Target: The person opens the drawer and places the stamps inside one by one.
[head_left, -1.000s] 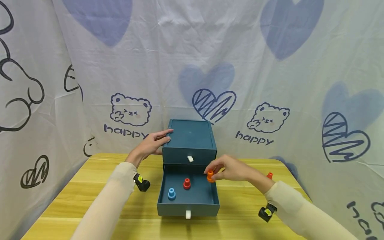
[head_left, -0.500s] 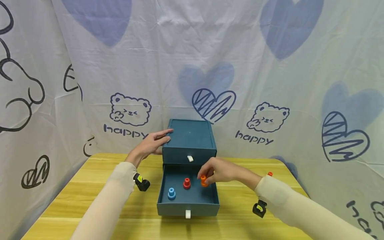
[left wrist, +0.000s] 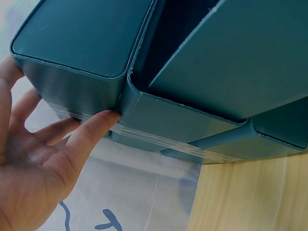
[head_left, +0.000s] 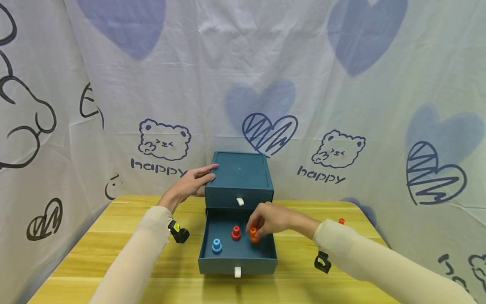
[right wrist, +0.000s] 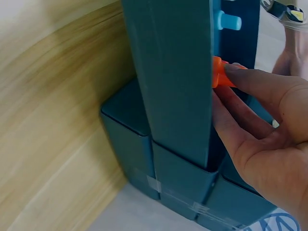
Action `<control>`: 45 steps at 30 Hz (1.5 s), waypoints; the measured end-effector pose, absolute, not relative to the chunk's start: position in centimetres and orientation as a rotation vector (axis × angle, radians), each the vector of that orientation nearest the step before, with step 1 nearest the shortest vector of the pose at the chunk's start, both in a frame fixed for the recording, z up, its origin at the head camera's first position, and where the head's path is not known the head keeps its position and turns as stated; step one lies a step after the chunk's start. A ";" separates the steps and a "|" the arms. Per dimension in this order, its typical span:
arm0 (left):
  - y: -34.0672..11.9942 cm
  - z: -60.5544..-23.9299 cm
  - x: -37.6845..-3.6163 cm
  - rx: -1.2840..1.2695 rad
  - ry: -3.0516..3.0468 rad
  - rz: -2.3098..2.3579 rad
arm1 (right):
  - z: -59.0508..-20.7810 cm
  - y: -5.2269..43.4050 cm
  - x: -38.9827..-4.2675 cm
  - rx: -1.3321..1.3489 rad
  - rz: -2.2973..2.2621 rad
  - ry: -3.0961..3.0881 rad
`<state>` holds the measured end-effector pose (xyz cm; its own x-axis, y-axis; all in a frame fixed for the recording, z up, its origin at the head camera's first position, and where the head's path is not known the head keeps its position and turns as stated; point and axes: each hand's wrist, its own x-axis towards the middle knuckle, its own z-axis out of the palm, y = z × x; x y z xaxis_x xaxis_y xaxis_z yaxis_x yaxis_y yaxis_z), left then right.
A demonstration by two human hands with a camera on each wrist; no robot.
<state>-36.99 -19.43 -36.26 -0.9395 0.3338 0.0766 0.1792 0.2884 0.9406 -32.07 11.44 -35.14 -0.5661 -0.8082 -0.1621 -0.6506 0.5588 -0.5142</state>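
Observation:
My right hand [head_left: 274,217] pinches an orange stepped plastic peg [head_left: 253,235] inside the pulled-out drawer [head_left: 238,266]; whether its base touches the drawer floor, I cannot tell. Just left of it stands a red peg [head_left: 236,233], and a light blue peg [head_left: 217,246] is nearer the drawer's front left. In the right wrist view, thumb and fingers close on the orange peg [right wrist: 219,72] behind the drawer wall. My left hand [head_left: 188,184] rests against the upper left side of the dark teal drawer cabinet [head_left: 241,171]. The left wrist view has its spread fingers touching the cabinet's side [left wrist: 72,86].
Another red piece [head_left: 341,221] is on the wooden table [head_left: 171,261] at the right, partly hidden by my right sleeve. The cabinet's upper drawer, with a white pull tab [head_left: 240,202], is closed. A printed cloth [head_left: 235,63] hangs behind the table.
My right hand has carried the orange peg leftward and toward the drawer's front, from the drawer's right side to beside the red peg. My left hand stays in place.

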 end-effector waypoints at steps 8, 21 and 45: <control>-19.3 -36.2 -36.9 0.474 2.430 1.720 | -36.1 11.1 -32.4 -1.196 -0.568 2.409; -19.4 -36.3 -37.0 0.480 2.414 1.725 | -36.9 10.6 -32.8 -1.215 -0.533 2.423; -19.3 -36.2 -37.1 0.468 2.421 1.725 | -36.8 10.5 -32.7 -1.204 -0.566 2.442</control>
<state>-37.07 -19.31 -36.25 -0.9430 0.3249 0.0715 0.1736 0.2974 0.9388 -32.71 10.54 -36.84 -0.5726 -0.8079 -0.1395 -0.6641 0.5568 -0.4989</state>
